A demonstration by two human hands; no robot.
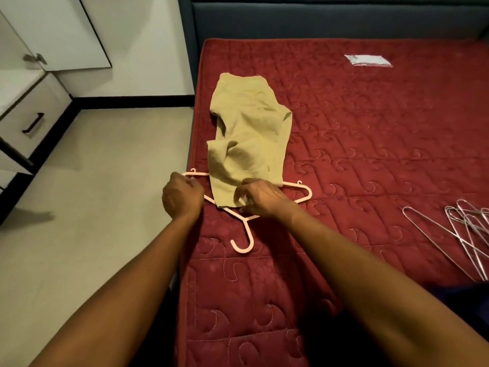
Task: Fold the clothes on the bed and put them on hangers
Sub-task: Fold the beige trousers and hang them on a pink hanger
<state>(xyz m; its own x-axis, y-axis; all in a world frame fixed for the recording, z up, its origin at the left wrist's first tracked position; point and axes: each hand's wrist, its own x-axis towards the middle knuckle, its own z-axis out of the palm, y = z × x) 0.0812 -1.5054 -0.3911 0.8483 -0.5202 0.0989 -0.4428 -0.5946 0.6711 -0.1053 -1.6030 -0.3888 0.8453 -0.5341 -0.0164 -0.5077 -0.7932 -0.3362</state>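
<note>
The left hand [182,193] grips the pink hanger [248,232], right hand [262,198] pinches khaki garment [246,133]; mattress label [368,60] unreadable.

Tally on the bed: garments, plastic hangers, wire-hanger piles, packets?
Beige cloth garment: 1
Pink plastic hanger: 1
Pile of silver wire hangers: 1 (hangers inside too tangled to count)
Flat white plastic packet: 1
Total: 4
</note>
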